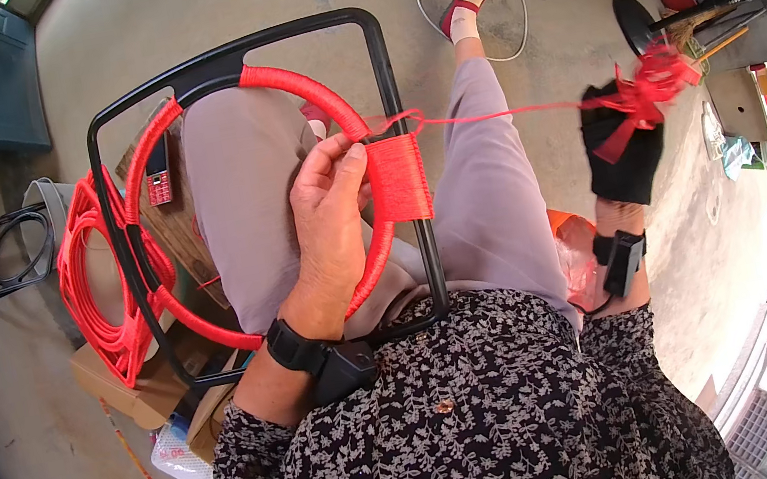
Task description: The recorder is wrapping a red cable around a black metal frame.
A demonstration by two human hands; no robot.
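You are resting a black metal frame (399, 135) across your lap, its inner ring (309, 100) wound in red cord. Your left hand (327, 218) is curling around the ring's right side, fingers closed on it and the thumb pressing just beside the block of tight red wrapping (397, 179) that bridges ring and frame bar. Your right hand (628, 153), wearing a black glove, is reaching well out to the right and gripping a bundle of red cord (656, 80); a single strand (504, 113) is running taut from that bundle back to the wrapping. A loose coil of red cord (92, 288) is lying to your left against the frame, near a cardboard box (139, 387). A small red phone (158, 174) is sitting on a wooden board (185, 237) behind the frame.
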